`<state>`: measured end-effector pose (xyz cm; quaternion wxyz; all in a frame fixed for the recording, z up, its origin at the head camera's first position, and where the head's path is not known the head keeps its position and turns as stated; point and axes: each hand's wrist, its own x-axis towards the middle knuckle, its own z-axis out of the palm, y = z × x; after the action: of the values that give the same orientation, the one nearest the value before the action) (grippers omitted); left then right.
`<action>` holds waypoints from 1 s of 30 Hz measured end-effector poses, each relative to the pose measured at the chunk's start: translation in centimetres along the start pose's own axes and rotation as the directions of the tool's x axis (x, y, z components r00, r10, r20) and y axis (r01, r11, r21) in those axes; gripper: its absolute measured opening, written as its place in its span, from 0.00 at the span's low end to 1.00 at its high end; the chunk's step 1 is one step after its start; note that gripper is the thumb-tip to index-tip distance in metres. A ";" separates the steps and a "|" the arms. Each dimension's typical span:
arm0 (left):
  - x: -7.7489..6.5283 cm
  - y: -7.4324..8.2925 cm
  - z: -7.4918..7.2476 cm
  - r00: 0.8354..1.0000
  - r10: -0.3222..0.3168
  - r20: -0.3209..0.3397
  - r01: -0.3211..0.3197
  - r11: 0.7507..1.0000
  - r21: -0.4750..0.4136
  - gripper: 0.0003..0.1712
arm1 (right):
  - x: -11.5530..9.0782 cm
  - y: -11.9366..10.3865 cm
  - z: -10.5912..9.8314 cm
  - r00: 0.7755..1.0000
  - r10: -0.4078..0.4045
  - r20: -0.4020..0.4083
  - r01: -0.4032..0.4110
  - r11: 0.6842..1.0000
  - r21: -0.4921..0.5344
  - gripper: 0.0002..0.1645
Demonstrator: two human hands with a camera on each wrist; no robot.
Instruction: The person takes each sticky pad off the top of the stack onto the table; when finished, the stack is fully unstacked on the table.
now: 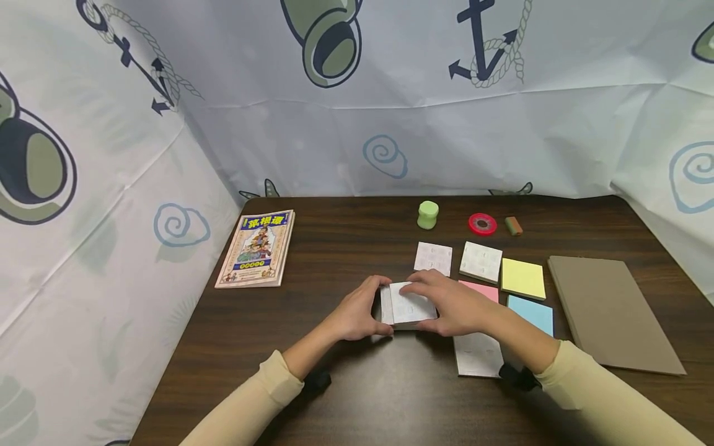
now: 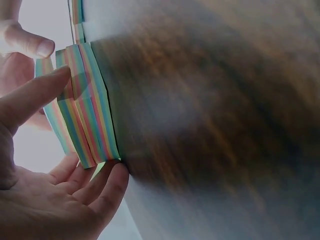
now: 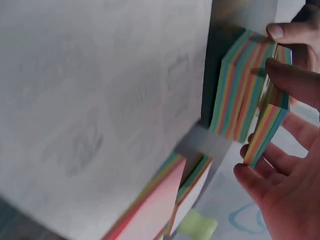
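A stack of note pads [image 2: 92, 110] with colourful striped edges stands on the dark table in front of me. My left hand [image 1: 359, 313] grips its left side, thumb on the near edge and fingers round the far edge. At the top of the stack, my right hand [image 1: 460, 305] holds a white-topped note pad [image 1: 414, 308] between thumb and fingers. This pad [image 3: 266, 134] is tilted a little against the stack in the right wrist view and sits shifted to the right of the pads under it.
Right of the hands lie white, pink, yellow [image 1: 523, 279] and blue [image 1: 531, 314] pads, then a grey-brown board [image 1: 613, 313]. Farther back are a green waisted container [image 1: 427, 215], a red disc [image 1: 482, 224] and a small two-coloured block [image 1: 514, 226]. A comic-style book [image 1: 256, 249] lies at left.
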<state>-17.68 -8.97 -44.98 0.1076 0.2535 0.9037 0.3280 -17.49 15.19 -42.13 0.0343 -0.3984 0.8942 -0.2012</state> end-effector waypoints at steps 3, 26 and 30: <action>0.0 0.1 -0.1 1.000 0.006 -0.003 -0.006 1.000 0.008 0.49 | -0.2 0.4 -0.7 0.999 0.045 0.006 -0.045 0.999 0.005 0.36; 0.1 0.2 0.0 1.000 -0.010 0.013 0.010 0.999 0.035 0.48 | 8.0 6.8 0.2 0.967 0.238 -0.093 -0.237 0.971 0.021 0.36; 0.0 0.2 -0.1 1.000 -0.007 0.011 0.006 0.999 0.033 0.48 | 9.2 6.5 0.8 0.968 0.236 -0.080 -0.234 0.972 0.032 0.36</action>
<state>-17.65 -8.89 -44.84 0.1095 0.2541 0.9091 0.3113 -28.12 12.18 -44.47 0.0250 -0.2804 0.9336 -0.2219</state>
